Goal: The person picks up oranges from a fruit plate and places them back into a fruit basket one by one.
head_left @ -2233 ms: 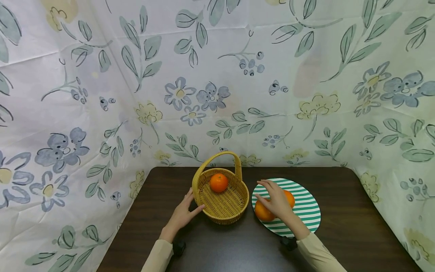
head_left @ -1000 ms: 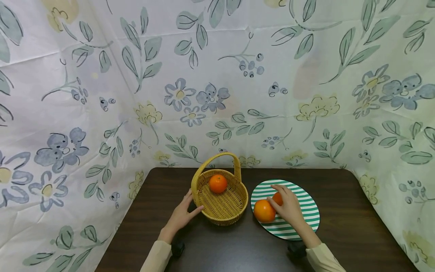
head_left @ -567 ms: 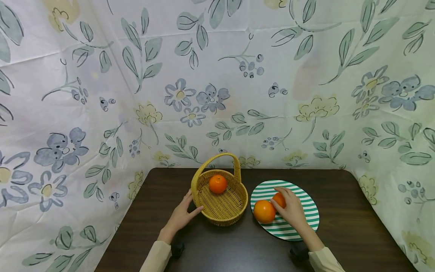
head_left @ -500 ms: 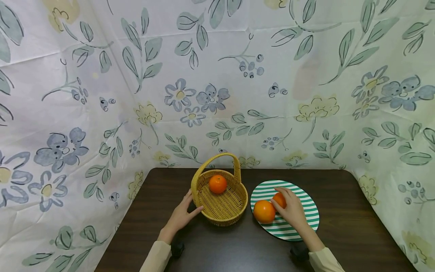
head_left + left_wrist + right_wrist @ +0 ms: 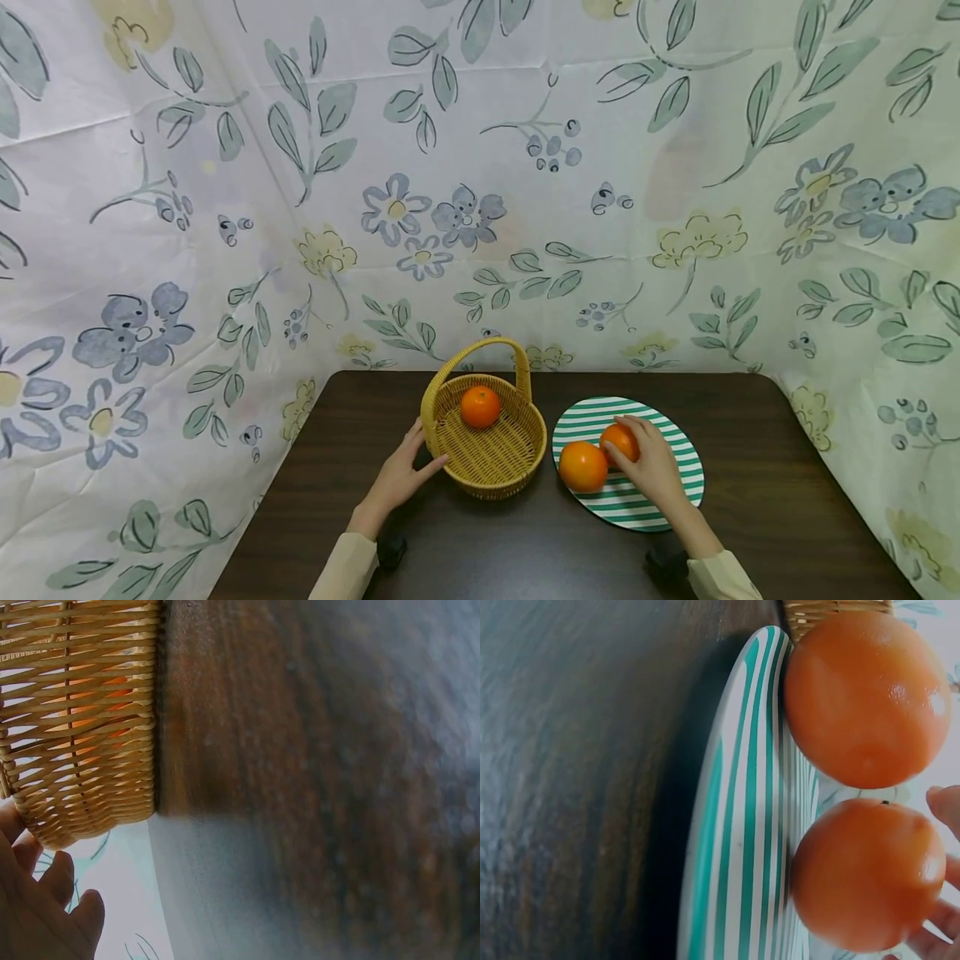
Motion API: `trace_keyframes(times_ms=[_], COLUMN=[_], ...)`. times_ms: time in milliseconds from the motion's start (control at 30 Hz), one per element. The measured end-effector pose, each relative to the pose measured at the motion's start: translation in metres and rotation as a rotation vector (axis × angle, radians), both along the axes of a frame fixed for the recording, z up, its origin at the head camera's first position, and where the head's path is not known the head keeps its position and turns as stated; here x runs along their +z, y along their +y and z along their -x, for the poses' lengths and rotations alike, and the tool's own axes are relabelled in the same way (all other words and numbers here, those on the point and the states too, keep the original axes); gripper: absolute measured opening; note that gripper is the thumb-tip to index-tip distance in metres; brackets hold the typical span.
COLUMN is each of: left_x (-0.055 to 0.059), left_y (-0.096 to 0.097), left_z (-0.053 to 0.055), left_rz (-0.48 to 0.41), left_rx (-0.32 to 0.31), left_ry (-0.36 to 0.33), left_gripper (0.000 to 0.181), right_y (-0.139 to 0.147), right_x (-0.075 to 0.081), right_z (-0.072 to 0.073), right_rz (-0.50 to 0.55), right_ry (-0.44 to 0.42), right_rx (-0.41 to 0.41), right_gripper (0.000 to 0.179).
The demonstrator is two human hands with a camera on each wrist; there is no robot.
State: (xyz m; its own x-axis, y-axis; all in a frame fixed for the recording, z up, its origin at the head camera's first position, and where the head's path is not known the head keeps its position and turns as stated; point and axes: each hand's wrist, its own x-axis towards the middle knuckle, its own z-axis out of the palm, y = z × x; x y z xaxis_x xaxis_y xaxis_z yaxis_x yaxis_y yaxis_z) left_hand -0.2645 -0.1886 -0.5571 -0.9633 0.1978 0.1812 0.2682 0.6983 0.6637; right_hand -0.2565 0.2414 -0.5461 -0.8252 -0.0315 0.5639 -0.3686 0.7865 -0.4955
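A yellow wicker basket (image 5: pixel 491 454) with an arched handle stands near the table's middle, with one orange (image 5: pixel 480 407) inside. My left hand (image 5: pixel 397 475) rests against its left side, fingers spread and thumb at the front rim. On a round plate with green and white stripes (image 5: pixel 678 479) lie two oranges. My right hand (image 5: pixel 654 467) grips the smaller, farther orange (image 5: pixel 619 442), thumb on its left and fingers on its far side. The larger orange (image 5: pixel 583 467) sits just in front and to the left. From the right wrist, a narrow gap shows between the two.
Both basket and plate stand on a dark brown wooden table (image 5: pixel 495 558), the plate to the basket's right with a small gap between. A floral curtain (image 5: pixel 480 208) hangs behind the table and along its sides.
My right hand has come off the larger orange and moved to the farther one, then shifted slightly right, uncovering more of it. My left hand stays at the basket.
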Motion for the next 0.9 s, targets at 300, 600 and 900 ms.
trace_keyframes(times_ms=[300,600,900], left_x=[-0.0001,0.0009,-0.0004], left_y=[0.0001,0.0003,0.0], left_z=[0.0001,-0.001,-0.0002], left_rz=[-0.006,-0.004,-0.003], left_rx=[-0.002,0.002,-0.006], left_ry=[0.004,0.0,0.015], left_gripper=[0.074,0.074,0.073], right_y=[0.0053,0.0069,0.0084], right_x=[-0.001,0.0,-0.0038], right_z=[-0.0023,-0.0071,-0.0092], right_rz=[0.032,0.059,0.078], right_ry=[-0.023,-0.11,-0.155], right_rx=[0.004,0.008,0.014], right_gripper=[0.047,0.051,0.059])
